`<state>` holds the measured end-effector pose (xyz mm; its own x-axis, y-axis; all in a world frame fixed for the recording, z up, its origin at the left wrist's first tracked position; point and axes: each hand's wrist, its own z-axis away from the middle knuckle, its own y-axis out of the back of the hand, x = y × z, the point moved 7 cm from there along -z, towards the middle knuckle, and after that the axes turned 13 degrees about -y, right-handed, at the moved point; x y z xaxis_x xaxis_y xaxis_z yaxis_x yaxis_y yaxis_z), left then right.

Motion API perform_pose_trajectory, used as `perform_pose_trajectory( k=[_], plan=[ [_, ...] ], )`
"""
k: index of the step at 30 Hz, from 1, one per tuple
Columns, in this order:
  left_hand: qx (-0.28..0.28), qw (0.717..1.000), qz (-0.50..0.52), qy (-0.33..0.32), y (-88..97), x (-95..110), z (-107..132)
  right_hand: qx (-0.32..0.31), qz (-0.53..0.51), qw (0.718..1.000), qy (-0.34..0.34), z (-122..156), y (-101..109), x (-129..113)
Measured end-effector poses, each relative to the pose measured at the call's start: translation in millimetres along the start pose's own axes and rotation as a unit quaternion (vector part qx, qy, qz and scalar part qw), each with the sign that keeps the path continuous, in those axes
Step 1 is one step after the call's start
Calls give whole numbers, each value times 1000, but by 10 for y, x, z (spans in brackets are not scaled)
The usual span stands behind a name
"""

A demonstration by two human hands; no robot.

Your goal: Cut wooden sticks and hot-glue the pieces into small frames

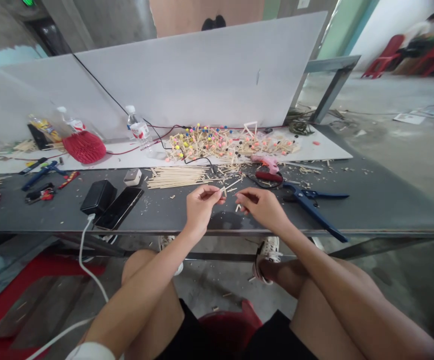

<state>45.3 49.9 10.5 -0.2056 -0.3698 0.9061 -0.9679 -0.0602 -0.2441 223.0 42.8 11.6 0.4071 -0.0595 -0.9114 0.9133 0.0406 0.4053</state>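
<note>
My left hand [202, 202] is closed in a pinch on a thin wooden stick [229, 186] that points up and right, just above the dark table top [370, 200]. My right hand [260, 204] hovers close beside it with fingers curled together; a tiny stick piece [238, 207] shows at its fingertips. Behind both hands lies a bundle of long wooden sticks [177, 176]. Farther back sits a heap of stick figures with coloured beads [224, 142].
A pink and red glue gun [266, 169] and blue cutting pliers [314, 205] lie right of my hands. A phone [119, 207], a black box [97, 196] with a white cable, a water bottle [139, 131] and a red object [84, 146] lie to the left. A white board [202, 80] stands behind.
</note>
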Motion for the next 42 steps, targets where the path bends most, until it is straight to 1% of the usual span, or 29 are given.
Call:
perform_pose_trajectory(
  k=[3, 6, 10, 13, 15, 17, 20, 22, 24, 27, 29, 31, 33, 37, 39, 42],
  plan=[
    [5, 1000, 1, 25, -46, -91, 71, -28, -71, 996, -47, 74, -152, 70],
    [3, 999, 8, 49, -92, -170, 153, -32, -110, 992, -61, 102, -201, 120],
    [1, 998, 2, 66, -117, -233, 240, -55, -95, 992, -65, 99, -229, 145],
    [-13, 997, -20, 71, -108, -245, 270, -63, -74, 992, -75, 97, -233, 155],
    [-36, 995, -46, 75, -95, -249, 284, -67, -58, 992, -93, 99, -237, 187],
    [-73, 990, -85, 87, -87, -266, 309, -78, -35, 990, -110, 105, -250, 233],
    [-131, 974, -158, 101, -71, -304, 368, -108, 21, 987, -115, 122, -281, 310],
    [-159, 959, -215, 88, -52, -308, 393, -120, 65, 984, -111, 133, -285, 358],
    [-189, 938, -288, 39, -43, -269, 387, -114, 106, 983, -101, 140, -258, 380],
    [-235, 889, -390, -42, -45, -193, 350, -65, 176, 980, -64, 146, -166, 345],
    [-262, 861, -432, -64, -39, -175, 325, -35, 215, 975, -36, 161, -127, 316],
    [-286, 842, -451, -72, -37, -171, 307, -17, 232, 972, -13, 186, -121, 308],
    [-305, 834, -454, -76, -41, -176, 304, -6, 240, 971, 16, 220, -146, 312],
    [-320, 839, -434, -82, -41, -194, 315, 8, 246, 966, 80, 295, -214, 310],
    [-322, 842, -425, -86, -40, -205, 316, 11, 239, 966, 95, 315, -234, 314],
    [-320, 845, -418, -91, -41, -221, 313, 14, 241, 965, 100, 322, -255, 321]
  ],
)
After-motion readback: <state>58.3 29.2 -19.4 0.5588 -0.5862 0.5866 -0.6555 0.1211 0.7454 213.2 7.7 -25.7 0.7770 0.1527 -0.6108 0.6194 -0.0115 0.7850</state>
